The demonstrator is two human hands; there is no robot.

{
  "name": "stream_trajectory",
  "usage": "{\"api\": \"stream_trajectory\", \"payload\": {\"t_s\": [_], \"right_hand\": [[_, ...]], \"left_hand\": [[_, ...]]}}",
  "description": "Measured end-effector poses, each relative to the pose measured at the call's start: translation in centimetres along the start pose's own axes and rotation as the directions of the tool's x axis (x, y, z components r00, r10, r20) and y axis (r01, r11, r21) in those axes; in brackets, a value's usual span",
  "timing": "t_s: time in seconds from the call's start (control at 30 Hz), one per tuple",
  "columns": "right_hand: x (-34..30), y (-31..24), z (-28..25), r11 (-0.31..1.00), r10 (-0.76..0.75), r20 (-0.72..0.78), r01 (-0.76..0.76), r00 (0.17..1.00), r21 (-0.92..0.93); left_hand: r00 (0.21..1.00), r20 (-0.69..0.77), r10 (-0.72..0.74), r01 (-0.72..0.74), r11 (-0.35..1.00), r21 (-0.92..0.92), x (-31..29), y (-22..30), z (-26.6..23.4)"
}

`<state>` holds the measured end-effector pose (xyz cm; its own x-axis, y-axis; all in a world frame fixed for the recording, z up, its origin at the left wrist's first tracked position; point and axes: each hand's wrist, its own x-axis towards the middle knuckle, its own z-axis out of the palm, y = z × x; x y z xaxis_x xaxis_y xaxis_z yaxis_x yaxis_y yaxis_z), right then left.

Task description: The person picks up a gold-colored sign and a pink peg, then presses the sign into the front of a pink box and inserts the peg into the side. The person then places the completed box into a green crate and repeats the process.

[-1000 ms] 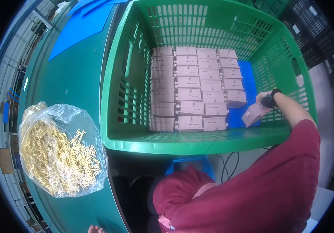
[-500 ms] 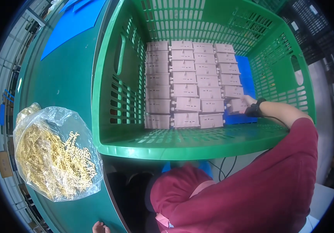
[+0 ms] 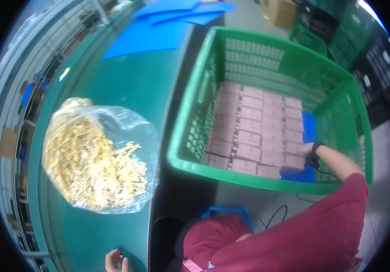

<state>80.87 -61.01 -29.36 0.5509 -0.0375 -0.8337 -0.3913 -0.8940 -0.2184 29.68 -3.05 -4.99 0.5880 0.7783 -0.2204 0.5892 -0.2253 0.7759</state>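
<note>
My right hand [image 3: 304, 149] reaches down into a green plastic crate [image 3: 249, 180] and touches the right end of the pinkish boxes in the rightmost column. A black band circles its wrist; its fingers are blurred and partly hidden against the boxes. The small rectangular boxes [image 3: 249, 125] lie in several close columns, with little knobs showing between some of them. At the lower edge my left hand [image 3: 116, 260] rests on the green table, fingers loosely bent and apart, holding nothing.
A clear plastic bag [image 3: 136, 119] of small gold-coloured bent metal pieces [image 3: 113, 174] lies on the green table [image 3: 109, 86]. Blue sheets [image 3: 154, 36] are at the table's far end. Blue sheeting [image 3: 309, 127] shows under the boxes. More crates [image 3: 353, 41] stand behind.
The view has shifted, so the crate appears farther right and lower. My right hand, earlier at the nearest box of the rightmost column, now sits slightly farther up that column. My left hand stays on the table.
</note>
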Motion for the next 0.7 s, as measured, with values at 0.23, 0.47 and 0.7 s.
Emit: {"api": "stream_trajectory", "payload": {"t_s": [0.23, 0.47, 0.7], "right_hand": [[-28.8, -27.8, 6.4, 0.481, -0.833, -0.348, 0.874, 0.429, -0.074], [-44.2, -40.2, 27.3, -0.270, -0.963, 0.115, 0.909, -0.245, -0.319], [-42.8, -47.4, 35.5, -0.186, -0.927, 0.341, 0.599, 0.157, -0.779]], "left_hand": [[0.914, -0.194, 0.355, -0.294, 0.912, 0.287, -4.7, -3.9, -9.8], [0.887, -0.337, 0.316, -0.191, 0.915, 0.356, -15.6, -10.4, -18.3], [0.807, -0.557, 0.195, 0.101, 0.885, 0.455, -29.6, -17.5, -23.9]]}}
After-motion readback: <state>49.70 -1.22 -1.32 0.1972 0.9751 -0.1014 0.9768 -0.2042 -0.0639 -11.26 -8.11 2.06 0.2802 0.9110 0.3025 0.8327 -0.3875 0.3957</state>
